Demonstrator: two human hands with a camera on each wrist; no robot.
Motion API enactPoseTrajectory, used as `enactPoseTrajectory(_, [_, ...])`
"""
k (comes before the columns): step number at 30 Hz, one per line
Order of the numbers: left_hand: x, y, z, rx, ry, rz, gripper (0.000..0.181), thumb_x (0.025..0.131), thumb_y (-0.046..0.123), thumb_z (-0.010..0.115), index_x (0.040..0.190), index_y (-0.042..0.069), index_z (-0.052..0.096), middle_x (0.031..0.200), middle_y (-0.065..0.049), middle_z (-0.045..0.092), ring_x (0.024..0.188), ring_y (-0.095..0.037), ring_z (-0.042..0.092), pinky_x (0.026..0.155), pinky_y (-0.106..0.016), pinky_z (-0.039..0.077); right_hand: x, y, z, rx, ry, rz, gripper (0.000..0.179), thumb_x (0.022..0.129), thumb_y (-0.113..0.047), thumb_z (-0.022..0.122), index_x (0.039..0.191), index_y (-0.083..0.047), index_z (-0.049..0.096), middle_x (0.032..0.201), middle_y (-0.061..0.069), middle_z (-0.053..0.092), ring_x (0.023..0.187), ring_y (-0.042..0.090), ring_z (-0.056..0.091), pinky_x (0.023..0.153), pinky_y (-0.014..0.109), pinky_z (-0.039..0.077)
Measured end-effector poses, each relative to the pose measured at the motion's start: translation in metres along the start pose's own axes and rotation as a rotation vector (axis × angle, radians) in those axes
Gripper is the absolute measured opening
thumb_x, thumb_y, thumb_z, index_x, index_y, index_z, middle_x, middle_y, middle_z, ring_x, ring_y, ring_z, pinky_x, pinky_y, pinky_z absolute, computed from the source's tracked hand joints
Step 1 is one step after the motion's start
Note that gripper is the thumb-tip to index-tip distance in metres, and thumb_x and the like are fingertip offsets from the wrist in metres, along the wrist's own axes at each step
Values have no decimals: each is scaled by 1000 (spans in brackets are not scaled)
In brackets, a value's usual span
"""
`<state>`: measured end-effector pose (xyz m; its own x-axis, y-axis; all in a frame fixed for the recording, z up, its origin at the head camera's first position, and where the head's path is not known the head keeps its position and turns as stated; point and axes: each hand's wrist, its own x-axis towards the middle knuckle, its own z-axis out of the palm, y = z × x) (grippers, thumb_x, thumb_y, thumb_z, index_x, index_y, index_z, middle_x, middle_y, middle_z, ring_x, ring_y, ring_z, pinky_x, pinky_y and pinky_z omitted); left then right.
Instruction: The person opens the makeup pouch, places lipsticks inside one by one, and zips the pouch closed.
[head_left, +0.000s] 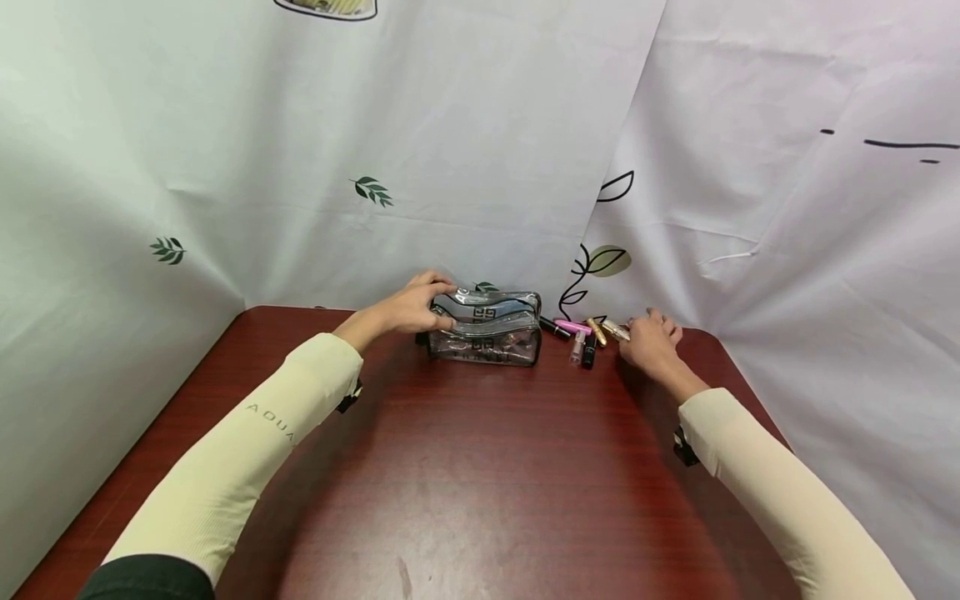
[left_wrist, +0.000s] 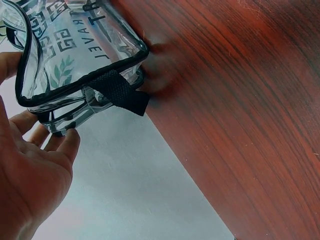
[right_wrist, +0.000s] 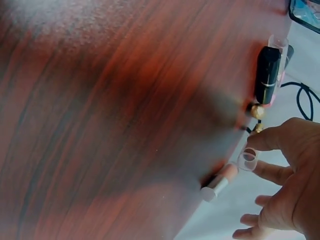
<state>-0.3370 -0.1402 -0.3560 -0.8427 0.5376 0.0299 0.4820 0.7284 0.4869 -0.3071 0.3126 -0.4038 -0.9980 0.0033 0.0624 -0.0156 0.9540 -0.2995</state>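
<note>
A clear toiletry bag (head_left: 483, 346) with black trim and dark lettering stands at the back of the table. My left hand (head_left: 416, 304) holds its left end by the upper edges, thumb in front and fingers behind; in the left wrist view the left hand (left_wrist: 37, 165) is at the bag's (left_wrist: 75, 55) end by a black strap tab. To the right of the bag, my right hand (head_left: 651, 340) pinches a clear-capped lipstick (head_left: 617, 331) between thumb and forefinger. The right wrist view shows its clear end (right_wrist: 248, 160) at the fingertips, close to a peach tube with a silvery end (right_wrist: 220, 182).
Between bag and right hand lie a black tube (head_left: 555, 327), a pink tube (head_left: 572, 327), a gold tube (head_left: 597, 332), a clear tube (head_left: 577, 348) and a short black lipstick (head_left: 589, 351). White printed cloth (head_left: 465, 150) hangs behind the reddish-brown table (head_left: 480, 475).
</note>
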Motion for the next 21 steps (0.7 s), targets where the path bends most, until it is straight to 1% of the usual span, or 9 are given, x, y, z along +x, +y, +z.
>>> enactPoseTrajectory(2, [1,0,0,3,-3,-1,86,100,38,74,171,0,45,177,-22,35,169,-46,25,137,-69,27,0,0,-2,10,11,-3,14,88,-9,59,84,4,62,169,51,28,148,77,27,119,87,21])
enactPoseTrajectory(5, [1,0,1,2,-7,-2,86,100,38,75,171,0,45,177,-22,35,169,-46,25,137,-69,27,0,1,-5,19,31,-8,13,87,-8,58,77,1,58,168,52,29,147,77,28,117,87,21])
enactPoseTrajectory(6, [9,-15,6,1,-5,17,89,100,43,75,172,3,45,178,-19,36,170,-44,25,137,-68,27,0,1,-6,23,38,-9,14,86,-8,57,77,1,59,167,52,30,147,77,29,118,87,21])
enactPoseTrajectory(12, [10,-17,7,-9,-8,14,88,100,43,75,172,3,45,178,-20,35,171,-44,23,137,-68,27,0,-1,-13,31,80,-16,16,86,-11,59,81,5,61,166,50,32,138,74,34,117,85,25])
enactPoseTrajectory(13, [2,-2,2,-10,-10,-7,86,100,38,75,172,0,45,178,-22,35,170,-46,24,137,-69,27,1,-2,-15,38,88,-21,17,86,-11,59,80,5,60,166,50,32,137,73,35,116,85,26])
enactPoseTrajectory(18, [1,0,1,1,-10,-14,86,101,38,74,172,0,44,177,-21,35,170,-45,24,136,-69,28,3,-8,-24,77,134,-58,17,82,-11,60,81,7,62,166,50,34,133,73,37,113,84,29])
enactPoseTrajectory(21, [2,0,0,2,-8,-11,86,100,38,75,171,0,45,177,-22,35,170,-45,25,136,-68,28,4,-13,-29,83,155,-78,20,83,-12,62,85,7,64,165,49,37,133,74,38,110,82,31])
